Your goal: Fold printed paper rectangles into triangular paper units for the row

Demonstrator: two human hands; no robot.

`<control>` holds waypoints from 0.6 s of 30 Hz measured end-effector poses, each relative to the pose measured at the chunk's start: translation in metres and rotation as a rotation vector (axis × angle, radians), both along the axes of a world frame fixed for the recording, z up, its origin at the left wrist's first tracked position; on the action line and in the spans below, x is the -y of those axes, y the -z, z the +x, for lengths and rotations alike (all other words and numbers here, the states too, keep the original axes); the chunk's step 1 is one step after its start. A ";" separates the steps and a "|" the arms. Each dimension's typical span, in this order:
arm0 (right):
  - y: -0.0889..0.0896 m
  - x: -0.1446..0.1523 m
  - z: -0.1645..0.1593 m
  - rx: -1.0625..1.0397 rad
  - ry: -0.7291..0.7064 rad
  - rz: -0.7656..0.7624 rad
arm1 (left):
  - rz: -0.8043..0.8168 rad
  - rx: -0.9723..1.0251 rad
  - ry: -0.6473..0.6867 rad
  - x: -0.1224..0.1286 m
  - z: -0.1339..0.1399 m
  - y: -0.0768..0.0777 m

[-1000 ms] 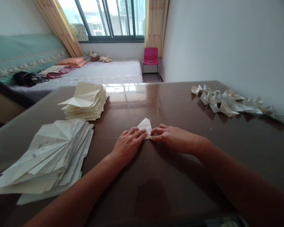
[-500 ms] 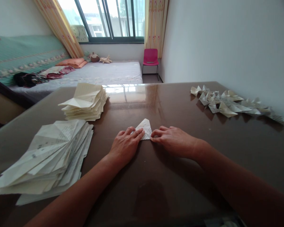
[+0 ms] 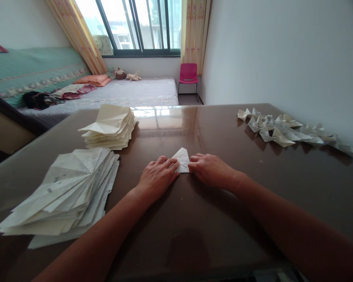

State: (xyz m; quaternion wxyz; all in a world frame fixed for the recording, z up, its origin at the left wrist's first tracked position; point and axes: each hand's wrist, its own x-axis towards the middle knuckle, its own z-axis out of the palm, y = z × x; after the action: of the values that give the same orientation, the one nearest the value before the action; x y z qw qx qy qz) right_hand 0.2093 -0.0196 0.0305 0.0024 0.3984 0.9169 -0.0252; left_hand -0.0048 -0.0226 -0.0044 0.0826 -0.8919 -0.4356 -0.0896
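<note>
A small piece of folded paper (image 3: 182, 157), pale with faint printed lines, lies on the brown table between my two hands. Its top narrows to a blunt point. My left hand (image 3: 158, 174) holds it down, fingers closed over its left edge and hiding that side. With its fingers curled in, my right hand (image 3: 209, 168) pinches the lower right edge; its fingertips are partly hidden.
A pile of creased printed sheets (image 3: 61, 196) lies at the near left, with a stack of yellowish folded paper (image 3: 110, 129) beyond it. Several folded paper shapes (image 3: 282, 129) stand along the right side of the glossy brown table (image 3: 153, 243). Past it are a bed (image 3: 147, 92) and a pink chair (image 3: 188, 73).
My right hand's fingers have curled in more at the paper's right edge. My left hand stays on the paper with only a slight shift. The camera view has moved a little.
</note>
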 end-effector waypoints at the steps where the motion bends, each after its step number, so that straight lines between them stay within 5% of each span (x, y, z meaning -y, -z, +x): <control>1: 0.001 0.000 -0.002 -0.020 0.026 0.008 | 0.002 0.012 -0.002 0.000 0.000 0.001; 18: 0.018 -0.002 -0.017 -0.021 -0.042 0.168 | -0.104 0.303 -0.018 -0.014 -0.004 0.004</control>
State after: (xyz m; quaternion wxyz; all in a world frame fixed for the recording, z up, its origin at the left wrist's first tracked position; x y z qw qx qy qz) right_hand 0.1920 -0.0174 0.0125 -0.0400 0.3778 0.9238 0.0477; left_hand -0.0087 -0.0091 -0.0081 -0.0295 -0.8672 -0.4552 -0.1996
